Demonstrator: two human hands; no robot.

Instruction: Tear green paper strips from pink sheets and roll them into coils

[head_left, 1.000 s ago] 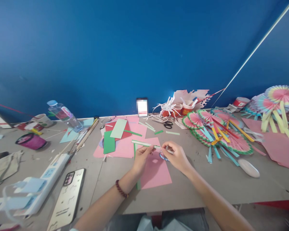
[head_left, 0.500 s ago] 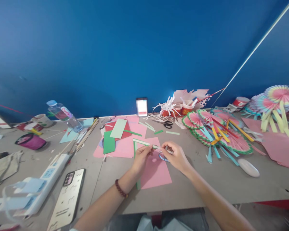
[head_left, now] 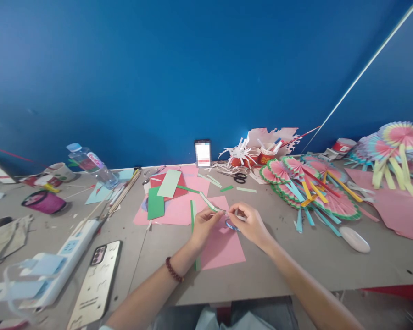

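Observation:
My left hand (head_left: 206, 224) is closed in a pinch on a narrow green paper strip (head_left: 208, 201) with a pale band along it. The strip sticks out to the upper left, slightly bent. Close on its right, my right hand (head_left: 249, 222) has its fingers curled round a roll of tape (head_left: 231, 225) with a blue inner ring, mostly covered by the fingers. The fingertips of both hands almost meet. Beneath them lies a pink paper sheet (head_left: 223, 250) with a green strip (head_left: 193, 217) along its left edge.
Green card pieces (head_left: 156, 204) and pink sheets lie behind my left hand. Black scissors (head_left: 240, 178) rest farther back. Folded paper fans (head_left: 309, 183) and a white computer mouse (head_left: 355, 239) are at right. A phone (head_left: 96, 279), power strip (head_left: 65, 261) and bottle (head_left: 92, 165) occupy the left.
The green strip in my left hand has shifted right and now bends, with less of it showing. My hands have moved slightly; the tape roll has tipped a little.

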